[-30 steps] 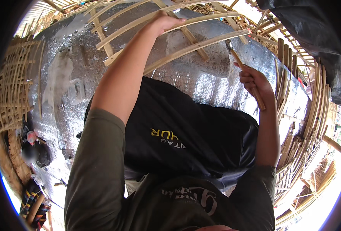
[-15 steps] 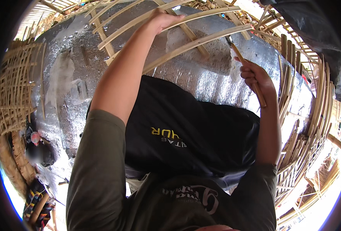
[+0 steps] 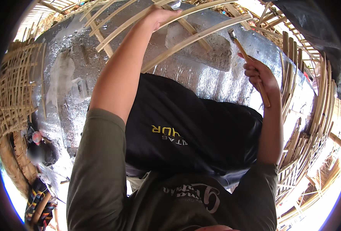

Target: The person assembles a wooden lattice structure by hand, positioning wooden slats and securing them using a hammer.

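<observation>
Clamping a slat lattice with the left hand, right hand wrapped round a hammer near the slat ends, grey block underneath, silver sheet beneath that, black cloth blocking the near side, woven panel far left.

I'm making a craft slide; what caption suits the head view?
Left hand on a pale slatted bamboo frame, right hand gripping a wooden-handled, metal-headed tool.
</observation>
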